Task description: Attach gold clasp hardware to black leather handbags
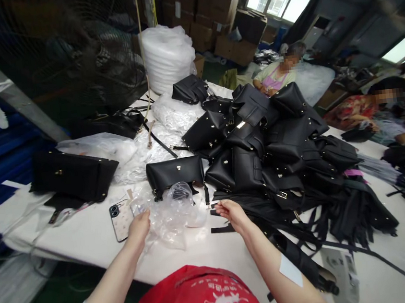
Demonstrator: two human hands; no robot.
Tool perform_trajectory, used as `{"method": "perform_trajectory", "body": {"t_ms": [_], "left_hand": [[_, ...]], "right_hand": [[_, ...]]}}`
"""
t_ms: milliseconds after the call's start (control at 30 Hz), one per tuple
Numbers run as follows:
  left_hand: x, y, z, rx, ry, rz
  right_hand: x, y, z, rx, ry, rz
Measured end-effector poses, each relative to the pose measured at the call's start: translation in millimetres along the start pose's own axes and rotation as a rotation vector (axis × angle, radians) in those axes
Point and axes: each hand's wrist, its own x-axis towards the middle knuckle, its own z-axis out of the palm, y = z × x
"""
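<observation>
A crumpled, clear plastic bag [170,225] is grasped by the left fingers [145,217]; whether anything is held by the right fingers [224,205], curled to its right, cannot be told. Beyond, between both, a rectangular black leather-like handbag [173,171] is set on the white surface [206,251].

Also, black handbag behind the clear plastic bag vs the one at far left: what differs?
Place: middle handbag sits beside the handbag heap; left handbag lies apart from it.
Pose: middle handbag's top edge looks nearly level; left handbag's slants down rightward.
Cover: clear plastic bag overlaps middle handbag's lower edge; left handbag's front is uncovered.
Both: black, gold-toned hardware.
</observation>
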Motion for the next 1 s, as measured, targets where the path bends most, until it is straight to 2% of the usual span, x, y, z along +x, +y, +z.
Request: {"method": "perform_trajectory", "body": {"t_ms": [100, 167, 233, 333, 433, 533, 667, 767, 833, 900, 1000], "left_hand": [[-28, 4, -9.9, 0.071, 0.106, 0.070], [-54, 9, -4.5, 0.094, 0.042, 0.181], [-82, 14, 11.7, 0.115, -0.170, 0.302], [-115, 18, 48.5, 0.182, -0.556, 0.390], [-137, 23, 91.7, 0.237, -0.779, 0.412], [-157, 29, 126.0, 0.293, -0.833, 0.440], [-190, 34, 153.6, 0.338, -0.766, 0.445], [-223, 32, 178.7, 0.378, -0.701, 0.401], [-247, 27, 200.6, 0.428, -0.722, 0.392], [-272, 22, 223.6, 0.479, -0.785, 0.405], [-306, 15, 251.5, 0.569, -0.862, 0.429]], "right_hand": [[-17, 24, -22, -0.032, 0.040, 0.010], [-31, 43, -28, -0.048, 0.061, 0.012], [-49, 62, -29, -0.064, 0.065, 0.021], [-73, 83, -30, -0.090, 0.028, 0.038], [-91, 92, -50, -0.136, 0.032, 0.002], [-117, 99, -93, -0.213, 0.114, -0.099], [-156, 117, -171, -0.437, 0.133, -0.218], [-176, 147, -233, -0.608, 0.107, -0.145], [-187, 174, -269, -0.655, 0.126, -0.064], [-195, 200, -299, -0.672, 0.157, 0.011], [-204, 229, -329, -0.724, 0.180, 0.110]]}}
